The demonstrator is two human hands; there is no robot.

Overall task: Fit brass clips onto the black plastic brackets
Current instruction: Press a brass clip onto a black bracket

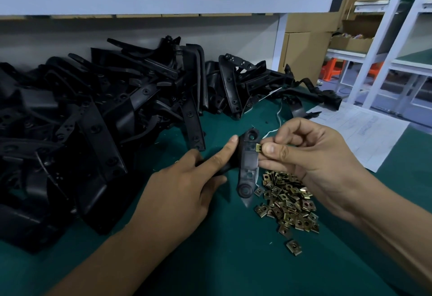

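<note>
Our right hand (311,155) keeps a narrow grip, thumb and forefinger pinching one brass clip (258,148) against the right edge of a black plastic bracket (247,160). Our left hand (184,190) grips the same bracket from its left side, the index finger (224,153) laid straight along it and pointing toward the upper end. The bracket is held just above the green desk (233,260), near the middle of the view, its length running up and down, with one round hole at the top and one round boss at the bottom.

Just below our right hand lies one loose heap of brass clips (289,202), several dozen, too many and too overlapped for us to count; one clip (294,247) sits apart at the near end of the heap.

To the left and behind spreads a large pile of black brackets (93,120), far too tangled for a count, reaching to the back edge of the desk. One printed sheet of paper (364,132) lies on the desk at right. Behind it stand white shelf frames (378,45) and cardboard boxes (304,57).
</note>
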